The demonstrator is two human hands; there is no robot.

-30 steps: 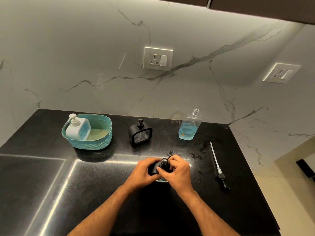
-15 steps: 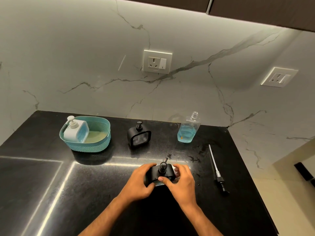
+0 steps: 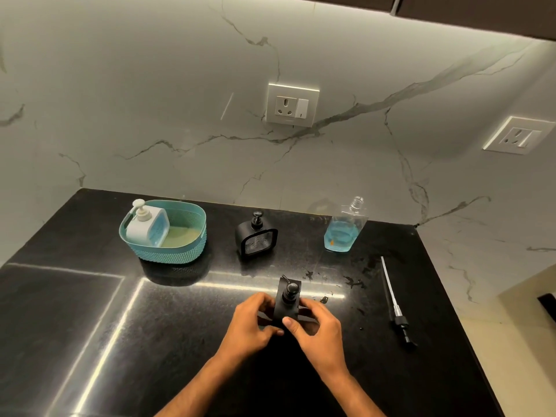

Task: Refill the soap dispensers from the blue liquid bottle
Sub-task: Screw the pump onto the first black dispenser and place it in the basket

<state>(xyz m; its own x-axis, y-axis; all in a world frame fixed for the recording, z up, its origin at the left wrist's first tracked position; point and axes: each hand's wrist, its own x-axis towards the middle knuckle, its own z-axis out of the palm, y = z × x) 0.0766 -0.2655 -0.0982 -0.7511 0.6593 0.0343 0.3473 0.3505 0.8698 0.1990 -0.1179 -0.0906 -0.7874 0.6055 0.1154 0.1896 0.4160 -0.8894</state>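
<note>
Both hands, the left hand and right hand, pinch the black dispenser between them, likely steadying it on the worktop, with the open blue liquid bottle beyond the right hand.

- I'm looking at a black stone countertop, polished enough to throw back bright streaks of light.
- Behind it runs a white marble-look backsplash with grey veins branching across it.
- A white wall socket with a switch sits on the back wall, roughly centred.
- A second white socket plate is set in the right-hand wall, which meets the back wall at a corner.
- Dark upper cabinets cross the top edge, and light falls from beneath them onto the wall.
- Pale beige floor shows past the counter's right edge.
</note>
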